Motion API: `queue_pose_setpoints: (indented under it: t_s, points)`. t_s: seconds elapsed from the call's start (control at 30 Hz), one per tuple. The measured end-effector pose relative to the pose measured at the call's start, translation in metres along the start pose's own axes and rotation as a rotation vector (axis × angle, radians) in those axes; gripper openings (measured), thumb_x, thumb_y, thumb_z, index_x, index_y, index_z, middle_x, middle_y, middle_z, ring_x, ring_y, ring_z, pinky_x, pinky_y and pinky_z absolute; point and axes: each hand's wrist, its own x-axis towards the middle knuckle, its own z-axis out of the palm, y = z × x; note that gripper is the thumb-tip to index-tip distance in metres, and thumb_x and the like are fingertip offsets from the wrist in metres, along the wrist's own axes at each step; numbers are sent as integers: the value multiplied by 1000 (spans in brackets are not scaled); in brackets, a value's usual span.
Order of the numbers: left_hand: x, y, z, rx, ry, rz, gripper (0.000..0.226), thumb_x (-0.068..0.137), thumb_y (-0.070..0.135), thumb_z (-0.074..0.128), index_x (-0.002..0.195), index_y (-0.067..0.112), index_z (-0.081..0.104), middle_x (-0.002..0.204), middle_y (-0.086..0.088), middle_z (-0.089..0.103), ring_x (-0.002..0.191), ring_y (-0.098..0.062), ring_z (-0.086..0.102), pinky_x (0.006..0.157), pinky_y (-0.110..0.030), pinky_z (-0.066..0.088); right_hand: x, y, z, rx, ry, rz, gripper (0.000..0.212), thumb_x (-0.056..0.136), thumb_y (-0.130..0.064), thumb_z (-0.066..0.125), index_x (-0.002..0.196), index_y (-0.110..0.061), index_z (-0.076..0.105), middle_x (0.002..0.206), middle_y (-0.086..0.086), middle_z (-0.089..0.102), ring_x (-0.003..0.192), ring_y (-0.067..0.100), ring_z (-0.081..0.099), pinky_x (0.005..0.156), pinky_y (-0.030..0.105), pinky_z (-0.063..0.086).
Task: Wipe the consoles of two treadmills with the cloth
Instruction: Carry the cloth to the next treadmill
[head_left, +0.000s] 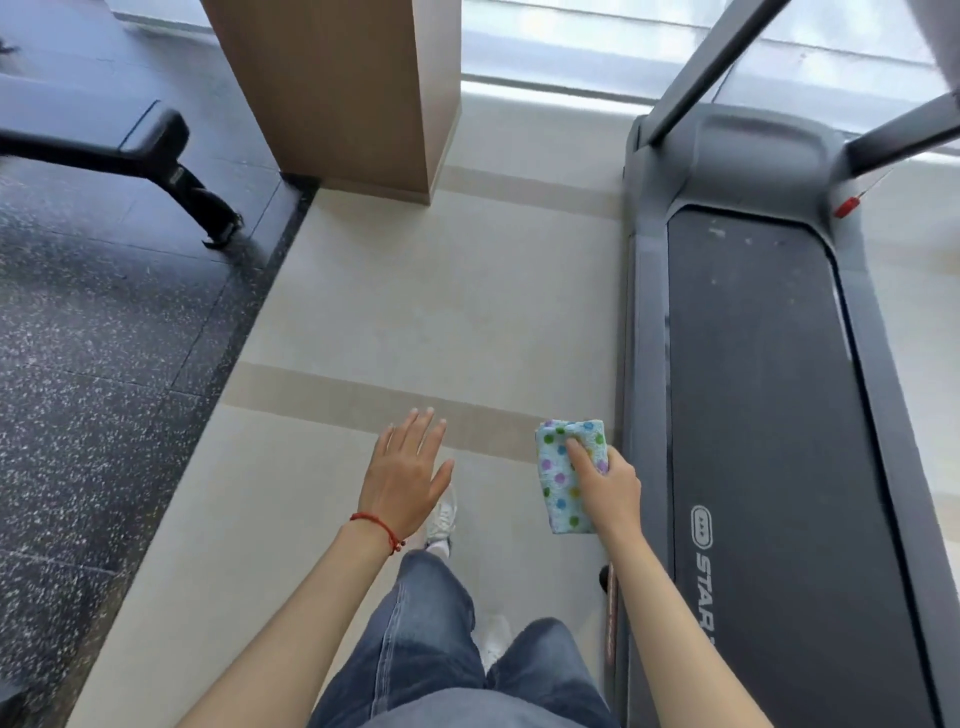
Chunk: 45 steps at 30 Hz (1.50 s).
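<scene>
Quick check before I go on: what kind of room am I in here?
Most likely a gym. A treadmill stands on the right, a padded bench sits on speckled rubber flooring to the left, and the right hand holds the cloth.

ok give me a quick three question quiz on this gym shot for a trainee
1. True or false: the right hand holds the folded blue cloth with coloured dots.
2. Which side of the person is the grey treadmill with the black belt? A) left B) right
3. Fill in: the open left hand wears a red string ____ at the wrist.

Key: 1 true; 2 B; 3 bracelet.
</scene>
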Motion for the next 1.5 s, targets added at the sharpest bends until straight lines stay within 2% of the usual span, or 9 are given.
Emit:
queue_pose_setpoints:
  t_s: [0.13,0.23,0.4,0.57,0.73,0.93,1.2,1.4,1.5]
  points:
    - [76,-34,-7,-3,-7,45,50,85,36,37,117,5,60,121,-15,61,112,-30,57,90,-42,48,53,-47,24,49,51,8,24,85,-38,61,77,-16,56,74,-1,61,70,17,61,61,30,50]
    - [135,-55,-17,4,29,90,49,84,35,38,117,5,59,120,-16,60,114,-30,51,92,-42,40,88,-85,38,48,72,7,24,85,-38,61,75,-18,55,75,-1,62,72,19,62,67,34,52]
    - [216,-76,-31,5,25,137,50,85,35,38,115,3,61,121,-17,61,112,-33,57,87,-46,49,138,-137,49,94,102,-11,22,86,-37,61,74,-20,54,74,-2,61,70,15,60,63,30,50]
    - [291,-86,-28,-9,22,177,49,86,35,38,116,3,60,123,-17,59,114,-32,55,88,-46,48,196,-172,53,80,139,-18,22,86,-37,61,73,-22,54,75,-1,62,75,21,63,71,36,53]
    - [377,-83,-20,-6,31,199,50,86,35,38,117,4,60,123,-16,59,117,-31,51,89,-46,47,268,-209,43,94,141,-46,23,86,-36,61,72,-20,54,72,-3,61,67,14,60,56,25,47]
    - [490,-61,-21,-5,37,214,50,85,35,38,116,3,61,121,-16,60,115,-32,55,89,-48,48,365,-260,16,104,168,-77,26,85,-38,62,74,-16,55,71,-3,61,64,13,60,55,25,47]
    - [599,-41,-30,-8,93,259,50,86,36,37,119,5,58,123,-16,59,117,-30,48,90,-45,47,452,-324,-17,168,205,-97,27,85,-35,63,80,-9,56,72,-2,61,62,7,58,41,7,41]
    - [688,-23,-34,-23,92,343,51,86,37,38,119,4,58,124,-17,58,116,-32,51,90,-48,47,510,-361,-29,168,263,-103,31,85,-37,63,86,-6,60,74,-1,62,64,7,58,44,9,42]
    - [738,-17,-32,-40,114,419,49,95,41,29,122,7,52,125,-17,57,120,-29,43,91,-47,46,538,-382,-35,189,330,-94,31,84,-37,63,83,-6,59,74,0,62,64,8,58,44,8,42]
